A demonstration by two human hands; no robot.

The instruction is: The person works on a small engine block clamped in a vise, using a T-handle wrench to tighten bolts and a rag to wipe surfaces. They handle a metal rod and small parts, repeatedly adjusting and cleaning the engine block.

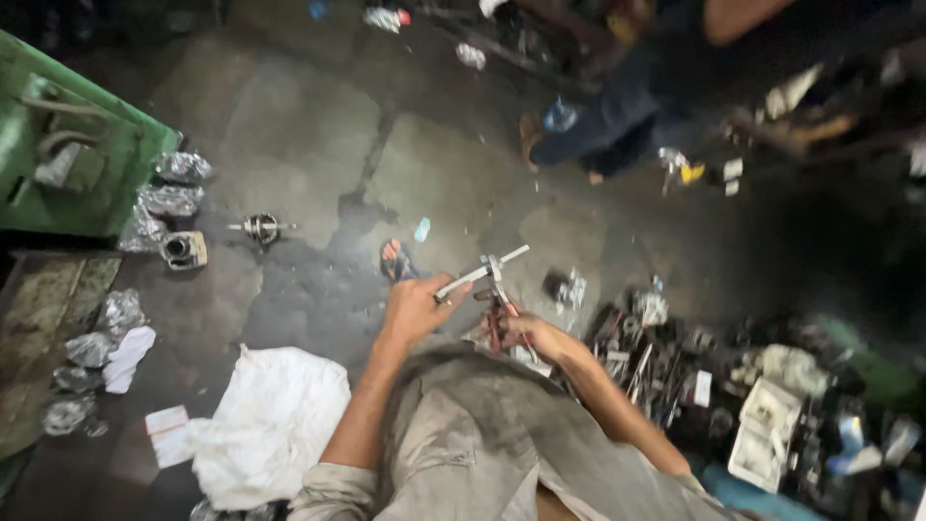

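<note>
My left hand (413,307) grips one end of a long shiny metal tool with a cross-piece (487,269), held out over the dark oily floor. Just to its right, my right hand (526,333) closes on red-handled pliers (496,323) whose jaws point up toward the middle of the metal tool. My foot in a sandal (395,260) shows just beyond the left hand. My grey shirt fills the bottom of the view.
A heap of tools and metal parts (666,362) lies to the right. A white cloth sack (270,425) lies at lower left. A green machine (68,145), shiny parts (174,198), a small cylinder (183,249) and a shaft (260,228) sit left. Another person (617,106) sits at the back.
</note>
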